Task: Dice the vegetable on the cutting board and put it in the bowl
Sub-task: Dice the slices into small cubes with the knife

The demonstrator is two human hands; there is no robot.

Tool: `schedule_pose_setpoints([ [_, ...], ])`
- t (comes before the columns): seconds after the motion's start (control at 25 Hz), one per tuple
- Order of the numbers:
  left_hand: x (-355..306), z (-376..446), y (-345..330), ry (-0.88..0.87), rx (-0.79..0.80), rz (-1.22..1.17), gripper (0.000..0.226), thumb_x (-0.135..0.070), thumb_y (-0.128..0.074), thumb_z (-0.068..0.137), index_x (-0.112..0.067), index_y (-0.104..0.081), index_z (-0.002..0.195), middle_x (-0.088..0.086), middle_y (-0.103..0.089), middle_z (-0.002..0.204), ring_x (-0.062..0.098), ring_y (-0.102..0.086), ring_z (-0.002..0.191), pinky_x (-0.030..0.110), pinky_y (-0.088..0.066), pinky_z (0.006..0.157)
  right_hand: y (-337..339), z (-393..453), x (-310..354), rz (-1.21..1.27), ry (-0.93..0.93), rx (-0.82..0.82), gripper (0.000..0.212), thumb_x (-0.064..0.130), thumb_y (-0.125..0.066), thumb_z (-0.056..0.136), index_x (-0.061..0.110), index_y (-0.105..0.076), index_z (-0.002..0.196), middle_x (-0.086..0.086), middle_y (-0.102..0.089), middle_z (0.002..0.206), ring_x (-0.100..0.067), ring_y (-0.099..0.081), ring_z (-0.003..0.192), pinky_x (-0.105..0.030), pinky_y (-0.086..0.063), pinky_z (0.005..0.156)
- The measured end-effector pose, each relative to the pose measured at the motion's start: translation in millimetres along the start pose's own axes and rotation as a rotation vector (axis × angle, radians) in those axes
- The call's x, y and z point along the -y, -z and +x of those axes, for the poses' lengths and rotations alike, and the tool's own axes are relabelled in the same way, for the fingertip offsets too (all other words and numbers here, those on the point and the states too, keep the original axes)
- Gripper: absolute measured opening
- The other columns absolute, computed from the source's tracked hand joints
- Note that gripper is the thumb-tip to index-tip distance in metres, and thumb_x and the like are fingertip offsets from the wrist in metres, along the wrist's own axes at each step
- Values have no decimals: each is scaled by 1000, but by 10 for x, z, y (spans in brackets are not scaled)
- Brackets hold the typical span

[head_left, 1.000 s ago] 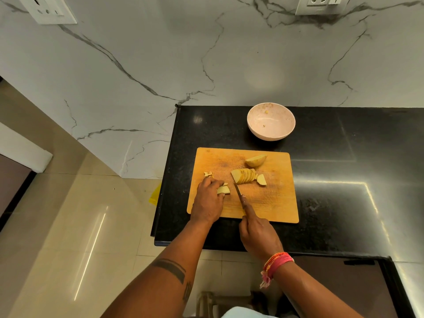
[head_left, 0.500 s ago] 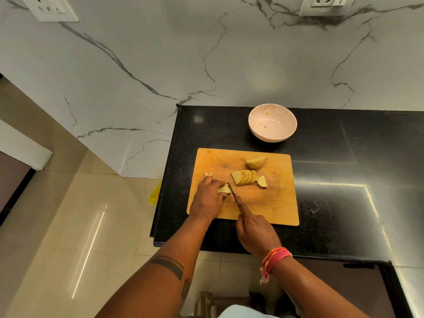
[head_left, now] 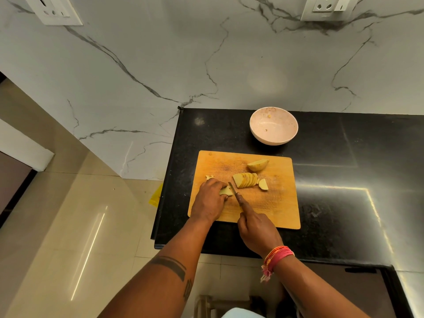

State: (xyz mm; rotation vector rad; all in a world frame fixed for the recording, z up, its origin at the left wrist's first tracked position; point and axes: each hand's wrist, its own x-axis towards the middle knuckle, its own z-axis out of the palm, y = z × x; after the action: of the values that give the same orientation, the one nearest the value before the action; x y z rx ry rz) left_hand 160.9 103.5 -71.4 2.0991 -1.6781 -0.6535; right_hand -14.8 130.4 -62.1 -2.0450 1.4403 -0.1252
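Left hand (head_left: 210, 199) grip pinning potato piece (head_left: 225, 191) mid-frame, right hand (head_left: 258, 230) grip round knife (head_left: 236, 195), cutting board (head_left: 275, 210), sliced potato (head_left: 246, 180), bowl (head_left: 273, 125) above, black tabletop (head_left: 344, 180).

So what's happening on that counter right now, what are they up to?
A person is cutting up a potato on the wooden cutting board. The left hand pins a small piece down while the right hand holds a knife with its blade right beside that piece. A fanned row of slices and an uncut wedge wait farther back on the board. The pink bowl behind the board holds only tiny scraps.
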Motion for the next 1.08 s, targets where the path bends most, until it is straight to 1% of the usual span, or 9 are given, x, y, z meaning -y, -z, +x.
schedule_pose_setpoints([
  [0.08, -17, 8, -8, -2, -4, 20, 40, -25, -65, 97, -20, -61, 137, -6, -54, 132, 13, -45, 127, 29, -38, 109, -11, -22, 17, 0, -1, -9, 64, 29, -36, 104, 39, -8, 161, -1, -60, 69, -19, -55, 57, -40, -45, 53],
  [0.28, -26, 24, -33, -19, -15, 59, 37, -23, -65, 97, -15, -64, 133, -3, -57, 129, 15, -47, 125, 30, -44, 107, -78, -22, 93, -49, 11, -19, 66, 30, -35, 104, 36, -5, 161, -2, -63, 71, -20, -56, 57, -40, -46, 54],
  [0.48, -22, 24, -26, -18, -14, 56, 35, -21, -63, 98, -14, -65, 132, -2, -58, 129, 16, -47, 125, 30, -43, 107, -93, 93, 177, -87, -20, 20, 68, 30, -34, 102, 36, 0, 161, -5, -63, 74, -23, -57, 59, -39, -48, 55],
  [0.6, -41, 26, -35, 3, -14, 64, 34, -21, -61, 99, -15, -65, 132, -2, -57, 130, 17, -46, 126, 32, -45, 107, -103, 139, 211, -142, -30, 31, 71, 29, -34, 102, 34, 5, 161, -6, -61, 74, -24, -56, 59, -36, -44, 52],
  [0.72, -73, 22, -50, 27, -22, 63, 34, -23, -62, 99, -16, -65, 132, -2, -56, 131, 17, -46, 127, 33, -46, 106, -138, -45, 162, -209, -19, 61, 76, 29, -35, 102, 30, 15, 160, -5, -61, 74, -24, -57, 58, -37, -48, 54],
  [0.8, -62, 27, -67, 39, -28, 60, 34, -24, -63, 98, -16, -66, 131, -3, -56, 131, 17, -46, 127, 35, -46, 106, -146, -206, 121, -228, -31, 78, 79, 28, -35, 102, 30, 20, 158, -2, -60, 71, -19, -55, 54, -36, -48, 52],
  [0.92, -49, 19, -75, 46, -32, 53, 34, -25, -64, 98, -17, -66, 131, -3, -57, 130, 17, -47, 127, 35, -45, 106, -117, -325, 65, -222, -41, 93, 77, 29, -34, 102, 30, 19, 158, 2, -56, 69, -15, -49, 51, -34, -43, 51],
  [1.08, -8, -21, -79, 27, -23, 1, 37, -24, -65, 97, -17, -64, 133, -3, -56, 132, 16, -47, 128, 33, -42, 110, -71, -333, 53, -144, -48, 39, 74, 31, -34, 103, 36, 12, 159, 2, -59, 69, -18, -55, 55, -37, -48, 53],
])
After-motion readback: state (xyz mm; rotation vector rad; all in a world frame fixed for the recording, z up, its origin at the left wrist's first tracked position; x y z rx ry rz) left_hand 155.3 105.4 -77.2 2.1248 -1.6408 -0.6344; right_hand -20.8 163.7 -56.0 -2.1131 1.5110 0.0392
